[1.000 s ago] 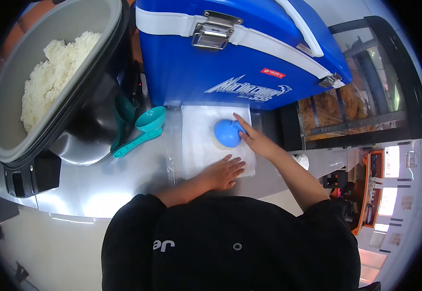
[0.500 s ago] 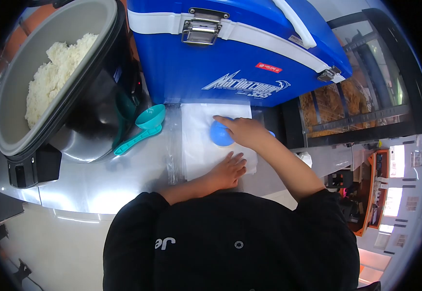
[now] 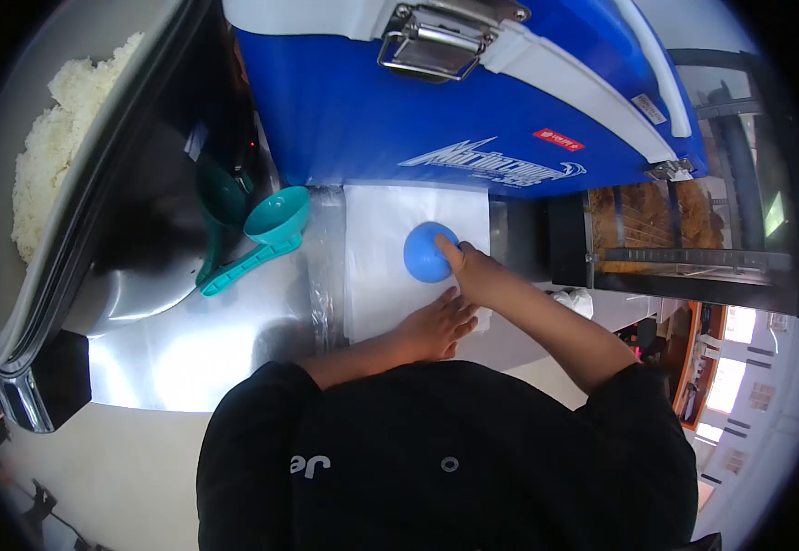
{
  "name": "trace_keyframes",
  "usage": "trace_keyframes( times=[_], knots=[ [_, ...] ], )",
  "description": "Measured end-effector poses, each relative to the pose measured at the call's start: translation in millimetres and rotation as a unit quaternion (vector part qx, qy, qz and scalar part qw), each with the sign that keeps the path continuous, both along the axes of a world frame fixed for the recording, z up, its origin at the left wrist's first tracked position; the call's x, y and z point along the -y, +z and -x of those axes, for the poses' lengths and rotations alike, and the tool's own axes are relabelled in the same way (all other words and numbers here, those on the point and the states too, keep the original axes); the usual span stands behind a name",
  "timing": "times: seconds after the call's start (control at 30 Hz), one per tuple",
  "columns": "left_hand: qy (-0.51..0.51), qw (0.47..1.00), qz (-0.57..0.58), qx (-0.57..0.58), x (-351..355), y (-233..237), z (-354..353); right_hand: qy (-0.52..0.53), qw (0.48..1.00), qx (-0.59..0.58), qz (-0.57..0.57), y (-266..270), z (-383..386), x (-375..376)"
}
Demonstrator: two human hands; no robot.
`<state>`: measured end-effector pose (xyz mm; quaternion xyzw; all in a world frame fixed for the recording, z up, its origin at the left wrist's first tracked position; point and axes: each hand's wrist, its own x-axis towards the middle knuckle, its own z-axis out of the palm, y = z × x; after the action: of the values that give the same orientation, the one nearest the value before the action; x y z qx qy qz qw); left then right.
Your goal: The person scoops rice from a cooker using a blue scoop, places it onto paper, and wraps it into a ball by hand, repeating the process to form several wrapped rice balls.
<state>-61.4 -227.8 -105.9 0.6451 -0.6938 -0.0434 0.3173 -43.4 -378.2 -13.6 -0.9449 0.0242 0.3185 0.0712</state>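
On a stack of white paper sheets point(image 3: 376, 275) lies a round blue scoop point(image 3: 424, 253), its domed side up. My right hand point(image 3: 469, 274) grips it at its right side, the thumb resting on the dome; the handle is hidden under the hand. My left hand point(image 3: 436, 327) rests on the lower edge of the paper with its fingers apart, holding nothing, close below my right hand. Left of the paper, a teal scoop point(image 3: 277, 220) sits on the metal counter point(image 3: 179, 354).
A large cooker point(image 3: 69, 220) with white rice point(image 3: 64, 138) stands at the left. The blue cooler box point(image 3: 344, 110) is behind the paper. At the right is a glass case point(image 3: 702, 262) with brown food inside.
My right hand has shifted from lying over the blue scoop with a finger extended to gripping its right side. The view has moved closer to the counter, and the left hand stays on the paper.
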Motion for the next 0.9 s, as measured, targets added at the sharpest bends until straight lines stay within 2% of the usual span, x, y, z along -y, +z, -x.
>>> trace_keyframes(
  times=[0.1, 0.17, 0.27, 0.3, 0.37, 0.5, 0.53, 0.57, 0.6, 0.63, 0.67, 0.7, 0.73, 0.77, 0.83, 0.87, 0.9],
  knots=[
    [-0.031, 0.998, -0.052, -0.017, 0.7, 15.2, -7.3, -0.022, 0.999, -0.025, 0.0, 4.6, -6.4, -0.9],
    [-0.031, 0.999, -0.021, -0.002, 2.8, 3.4, -1.0, -0.072, 0.995, -0.037, -0.059, 7.4, -7.1, -0.4],
    [-0.02, 1.0, -0.007, 0.004, 7.3, 3.5, 0.1, -0.087, 0.994, -0.016, -0.071, 7.9, -6.0, 0.0],
    [-0.024, 1.0, 0.011, 0.0, 8.2, 4.3, -0.3, -0.09, 0.993, 0.001, -0.073, 4.8, -2.3, 6.8],
    [-0.037, 0.999, 0.014, 0.017, -1.5, 10.4, 1.3, -0.057, 0.983, 0.092, -0.145, -1.3, 10.7, 14.8],
    [-0.034, 0.997, -0.045, 0.053, -18.1, 29.4, 3.5, -0.146, 0.95, 0.186, -0.204, 3.9, 41.9, 9.2],
    [0.006, 0.997, -0.067, 0.041, -22.1, 33.6, 4.0, -0.15, 0.947, 0.189, -0.211, -5.7, 48.9, 13.3],
    [0.046, 0.995, -0.089, 0.029, -26.4, 35.9, 5.0, -0.157, 0.896, 0.322, -0.261, -13.7, 54.7, 15.3],
    [0.042, 0.994, -0.097, 0.032, -31.5, 37.6, 6.5, -0.162, 0.825, 0.447, -0.305, -21.3, 62.0, 19.0],
    [0.078, 0.994, -0.07, 0.008, -37.7, 39.0, 8.2, -0.167, 0.821, 0.45, -0.309, -27.0, 71.6, 26.4],
    [0.114, 0.992, -0.043, -0.017, -42.9, 40.5, 10.2, -0.281, 0.774, 0.407, -0.395, -20.3, 78.8, 32.4],
    [0.111, 0.993, -0.049, -0.013, -46.9, 42.4, 12.0, -0.386, 0.708, 0.355, -0.473, -17.4, 83.8, 38.2],
    [0.129, 0.989, -0.059, -0.029, -50.0, 44.6, 13.7, -0.464, 0.588, 0.379, -0.543, -21.1, 86.6, 43.6],
    [0.147, 0.986, -0.07, -0.045, -51.3, 46.2, 14.6, -0.465, 0.583, 0.381, -0.546, -24.5, 92.9, 52.1],
    [0.168, 0.983, -0.056, -0.057, -50.6, 42.6, 15.8, -0.542, 0.418, 0.333, -0.648, -33.8, 113.9, 76.8],
    [0.192, 0.978, -0.038, -0.073, -49.4, 40.6, 16.9, -0.555, 0.444, 0.316, -0.628, -47.5, 123.0, 91.8],
    [0.191, 0.978, -0.041, -0.072, -47.3, 39.9, 17.1, -0.556, 0.441, 0.316, -0.629, -49.3, 131.5, 97.9]
  ],
)
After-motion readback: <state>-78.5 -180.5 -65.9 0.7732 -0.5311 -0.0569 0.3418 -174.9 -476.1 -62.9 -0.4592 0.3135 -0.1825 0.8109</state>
